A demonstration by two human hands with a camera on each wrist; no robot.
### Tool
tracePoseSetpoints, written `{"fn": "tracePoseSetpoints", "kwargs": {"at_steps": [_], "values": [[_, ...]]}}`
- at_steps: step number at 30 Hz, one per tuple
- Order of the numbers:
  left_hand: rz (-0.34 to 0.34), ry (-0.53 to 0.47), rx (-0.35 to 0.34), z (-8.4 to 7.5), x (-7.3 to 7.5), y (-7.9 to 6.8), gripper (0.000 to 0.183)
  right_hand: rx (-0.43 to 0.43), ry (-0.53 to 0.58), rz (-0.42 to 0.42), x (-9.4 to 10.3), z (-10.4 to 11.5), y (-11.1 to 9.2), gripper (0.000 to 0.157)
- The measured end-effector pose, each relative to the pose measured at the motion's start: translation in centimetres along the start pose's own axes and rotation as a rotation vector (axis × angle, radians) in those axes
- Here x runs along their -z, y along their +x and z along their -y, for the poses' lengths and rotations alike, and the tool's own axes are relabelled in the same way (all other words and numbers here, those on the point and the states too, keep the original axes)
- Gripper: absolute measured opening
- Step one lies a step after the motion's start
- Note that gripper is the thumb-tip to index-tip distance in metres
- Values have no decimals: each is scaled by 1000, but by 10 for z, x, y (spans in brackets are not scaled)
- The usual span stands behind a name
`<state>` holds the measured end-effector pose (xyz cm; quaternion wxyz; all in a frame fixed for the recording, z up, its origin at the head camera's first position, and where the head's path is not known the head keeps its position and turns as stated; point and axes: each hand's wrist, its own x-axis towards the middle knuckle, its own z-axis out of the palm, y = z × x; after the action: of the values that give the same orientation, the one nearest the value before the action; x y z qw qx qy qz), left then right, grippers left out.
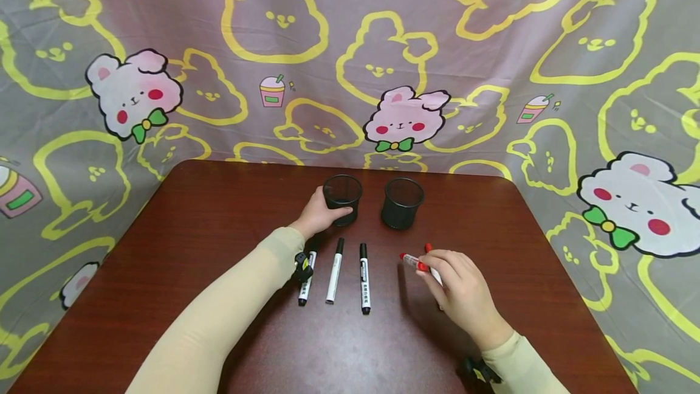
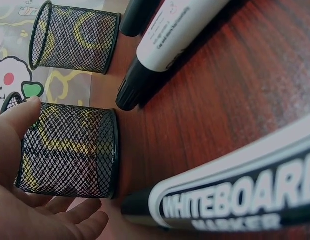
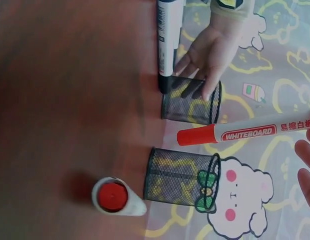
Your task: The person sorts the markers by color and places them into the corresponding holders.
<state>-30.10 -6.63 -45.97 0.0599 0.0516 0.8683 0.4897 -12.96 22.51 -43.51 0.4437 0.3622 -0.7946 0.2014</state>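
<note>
My left hand holds the left black mesh pen cup, thumb on one side and fingers around the other. A second black mesh pen cup stands upright just to its right. Above the table, my right hand grips a whiteboard marker with a red cap, pointed toward the cups. Another red-ended marker lies beneath that hand, partly hidden by it in the head view.
A black-capped marker lies below the left wrist, beside two more black-capped markers, a middle one and a right one. Behind the brown table hangs a patterned cloth.
</note>
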Motion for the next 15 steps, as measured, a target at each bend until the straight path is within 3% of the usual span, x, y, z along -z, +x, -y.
{"fn": "tracePoseSetpoints", "kwargs": {"at_steps": [15], "values": [[7,12,-2,1,0,2,93,-39,-2,-101,5,-10,19,37]]}}
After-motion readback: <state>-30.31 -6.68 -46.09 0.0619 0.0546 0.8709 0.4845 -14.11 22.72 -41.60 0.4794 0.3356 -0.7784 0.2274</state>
